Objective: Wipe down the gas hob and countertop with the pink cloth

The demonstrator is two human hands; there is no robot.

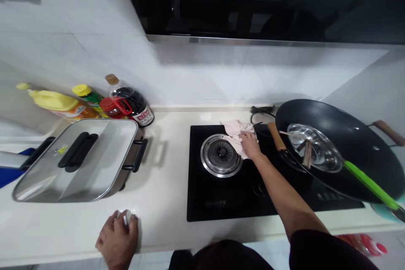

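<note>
My right hand [249, 145] presses a pale pink cloth [236, 127] onto the back of the black glass cooktop [234, 202], just right of the left gas burner [222, 155]. Part of the cloth spreads past my fingers and overlaps the burner's metal ring. My left hand [117, 238] rests at the front of the pale countertop [164, 202], fingers curled. Something small and whitish shows between its thumb and fingers, too little of it visible to name.
A large wok [357, 135] holding a metal bowl and a green-handled utensil [367, 179] covers the cooktop's right side. At left stands a lidded electric pan [107, 156], with several bottles behind it, including a dark sauce bottle [139, 107]. A range hood [253, 12] overhangs the cooktop.
</note>
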